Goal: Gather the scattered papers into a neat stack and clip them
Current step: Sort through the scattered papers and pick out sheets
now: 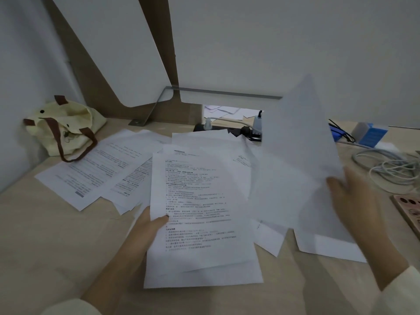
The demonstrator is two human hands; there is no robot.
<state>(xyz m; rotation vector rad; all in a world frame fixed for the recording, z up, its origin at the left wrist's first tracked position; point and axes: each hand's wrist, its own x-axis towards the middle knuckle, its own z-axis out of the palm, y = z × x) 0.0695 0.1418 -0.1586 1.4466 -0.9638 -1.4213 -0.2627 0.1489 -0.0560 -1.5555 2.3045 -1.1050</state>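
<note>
Papers (200, 201), edge pinched by left fingers (161, 221)

A: Anything legible on the printed sheet (197, 201) at frame centre?
B: Dark lines of print, too blurred to read; likewise the sheets (91, 176) at the left; the raised sheet (300, 144) at the right shows a blank face; the blue box (372, 135), upper right, no readable label.

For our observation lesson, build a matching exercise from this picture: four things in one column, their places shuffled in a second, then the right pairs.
1 tote bag
2 blue box
3 raised sheet
4 printed stack

A gripped by left hand
B far left of desk
C held up by right hand
D far right of desk

Pairs: 1-B, 2-D, 3-C, 4-A
</note>
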